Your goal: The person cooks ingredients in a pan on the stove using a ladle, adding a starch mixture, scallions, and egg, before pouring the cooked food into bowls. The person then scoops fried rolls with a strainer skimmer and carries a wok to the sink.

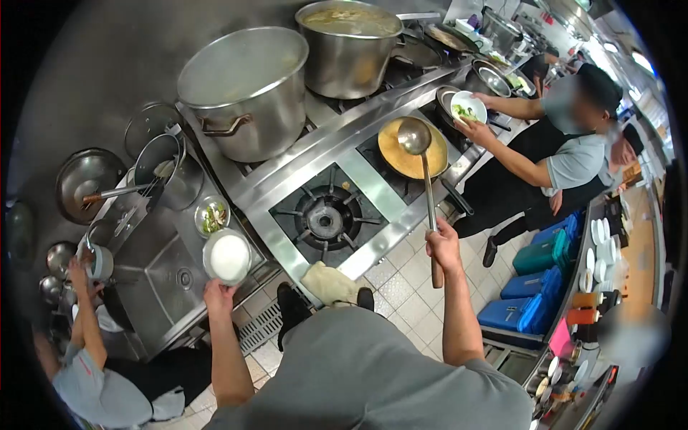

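Observation:
My right hand (444,247) is wrapped round the long handle of a ladle (414,136). The ladle's bowl is over a frying pan (457,195) of yellow-orange sauce (393,147) on a burner; I cannot tell whether it touches the sauce. My left hand (220,295) grips the near rim of a round clear container (247,269) with something white (230,256) in it, at the edge of the steel sink counter. Just behind it stands a small bowl (212,216) with green and white chopped pieces.
Two large stockpots (244,107) (351,57) stand at the back. A bare burner (326,218) lies before me, with a folded cloth (328,284) at the stove's front edge. A co-worker (573,158) at right holds a white bowl of greens; another person (107,380) works at the left sink.

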### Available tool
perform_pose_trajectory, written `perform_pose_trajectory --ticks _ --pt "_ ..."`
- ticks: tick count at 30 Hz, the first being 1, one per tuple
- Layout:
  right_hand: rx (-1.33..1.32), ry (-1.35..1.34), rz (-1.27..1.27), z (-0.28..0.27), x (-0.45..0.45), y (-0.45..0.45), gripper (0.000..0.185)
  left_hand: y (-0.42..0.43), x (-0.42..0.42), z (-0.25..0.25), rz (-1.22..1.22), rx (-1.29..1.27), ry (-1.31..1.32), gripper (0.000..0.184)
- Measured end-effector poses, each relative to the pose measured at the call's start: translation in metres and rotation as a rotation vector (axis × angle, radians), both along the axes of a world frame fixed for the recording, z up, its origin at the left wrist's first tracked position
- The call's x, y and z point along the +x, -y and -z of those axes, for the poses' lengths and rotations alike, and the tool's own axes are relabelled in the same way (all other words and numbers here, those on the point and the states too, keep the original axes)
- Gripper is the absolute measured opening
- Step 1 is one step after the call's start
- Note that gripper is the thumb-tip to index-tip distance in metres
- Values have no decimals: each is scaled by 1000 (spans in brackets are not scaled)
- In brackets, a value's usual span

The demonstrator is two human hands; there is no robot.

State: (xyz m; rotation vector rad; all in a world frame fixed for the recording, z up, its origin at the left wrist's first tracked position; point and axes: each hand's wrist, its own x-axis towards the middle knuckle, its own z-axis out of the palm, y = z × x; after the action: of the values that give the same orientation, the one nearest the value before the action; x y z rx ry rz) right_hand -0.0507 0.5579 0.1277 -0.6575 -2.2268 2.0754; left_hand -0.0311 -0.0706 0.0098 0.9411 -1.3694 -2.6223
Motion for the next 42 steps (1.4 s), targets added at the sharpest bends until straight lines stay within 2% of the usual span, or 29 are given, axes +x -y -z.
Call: perform_pose_trajectory --ticks 2,3,5,6,8,12,14,15,17,18,20,22,23,24,27,34,36,37,42 --pt "217 3 -17 -22 13 -7 51 -25 7 -7 -133 58 -61 28" --pt "199 -10 -21 -11 10 -24 51 -35 8 -5 -202 39 -30 32" --pt "911 -472 -13 22 17 -50 52 -69 14 -36 -200 19 -40 32" --pt "901 -471 -19 6 24 -53 52 -85 17 -47 -197 20 -47 31" --pt "342 28 -15 -50 29 -50 53 -105 19 -57 -185 -5 -51 31" --pt "104 15 -125 -65 45 -71 50 -170 13 -79 -67 59 -127 26" --pt "-5 -43 -197 -83 62 -67 43 -204 -1 -85 -61 65 -81 24" --pt "-35 -17 -266 -94 69 -67 45 -214 -9 -77 -7 77 -142 23" --pt "-82 47 -364 -112 86 -61 51 -249 -26 -92 -5 138 -129 21" --pt "-96 76 -391 -119 92 -56 55 -263 -36 -93 27 146 -159 15" --pt "-52 165 -440 -140 100 -37 54 -287 -54 -89 72 155 -181 8" --pt "141 215 -578 -144 98 -24 56 -310 -72 -84 100 160 -191 7" --pt "415 112 -692 -146 92 -16 57 -319 -79 -81 128 143 -195 6" --pt "422 120 -681 -140 92 -10 57 -328 -85 -80 139 154 -192 6" --pt "790 89 -831 -117 88 1 57 -348 -104 -81 176 152 -163 7" --pt "814 173 -839 -142 106 -3 61 -367 -126 -59 264 94 -108 2" --pt "769 217 -810 -164 106 -3 60 -376 -129 -59 220 29 -100 11" --pt "720 257 -787 -171 105 -5 59 -376 -130 -62 213 19 -100 10" --pt "765 134 -708 -147 79 -21 57 -375 -137 -83 228 73 -108 12"
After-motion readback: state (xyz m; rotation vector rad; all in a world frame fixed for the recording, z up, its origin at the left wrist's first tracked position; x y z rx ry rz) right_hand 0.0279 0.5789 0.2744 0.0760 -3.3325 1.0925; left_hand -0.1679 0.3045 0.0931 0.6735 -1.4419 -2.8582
